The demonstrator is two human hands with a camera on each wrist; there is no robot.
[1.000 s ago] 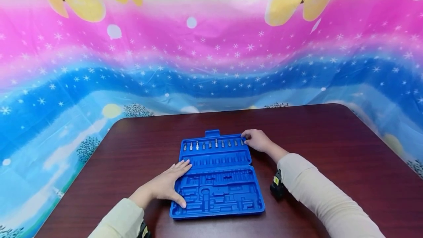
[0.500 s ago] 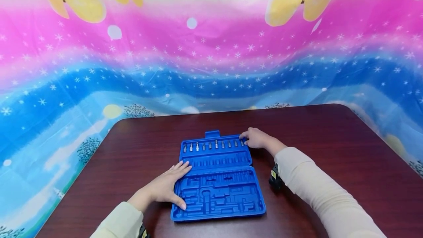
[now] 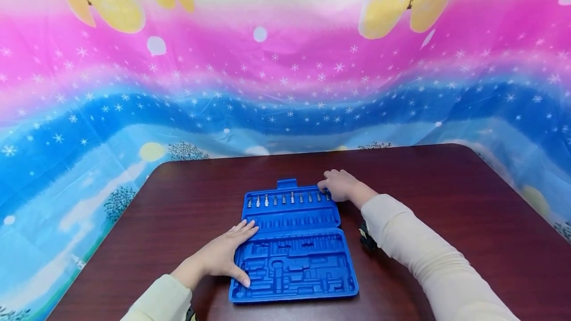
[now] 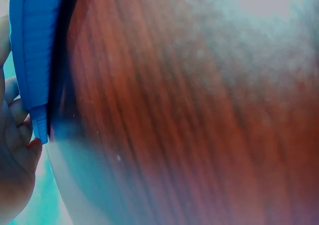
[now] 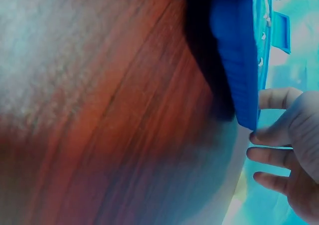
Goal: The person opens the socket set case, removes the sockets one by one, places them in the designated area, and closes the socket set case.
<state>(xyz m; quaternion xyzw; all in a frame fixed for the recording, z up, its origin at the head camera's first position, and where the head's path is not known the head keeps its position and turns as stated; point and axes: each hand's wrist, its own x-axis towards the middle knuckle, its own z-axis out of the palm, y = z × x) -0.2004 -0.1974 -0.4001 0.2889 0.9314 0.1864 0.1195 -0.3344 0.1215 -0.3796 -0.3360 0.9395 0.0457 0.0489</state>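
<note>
A blue plastic tool case [image 3: 308, 261] lies unfolded on the table, with a row of small metal screwdriver bits [image 3: 292, 197] along its far half. My left hand [image 3: 225, 249] rests flat with spread fingers across the left edge near the hinge; part of it shows beside the case in the left wrist view. At the far right corner is my right hand [image 3: 341, 186], its fingertips at the last bit [image 3: 327, 195]. In the right wrist view its fingers [image 5: 271, 156] reach out around the case corner. I cannot tell if it pinches the bit.
The case's near half has moulded recesses, and a latch tab [image 3: 286, 183] sticks out at the far edge. A dark red wooden table [image 3: 424, 182] carries the case. Behind it hangs a colourful printed cloth [image 3: 285, 73].
My right hand has shifted slightly left over the far right corner, its fingers reaching further over the last bit. The left hand has stayed at the left edge.
</note>
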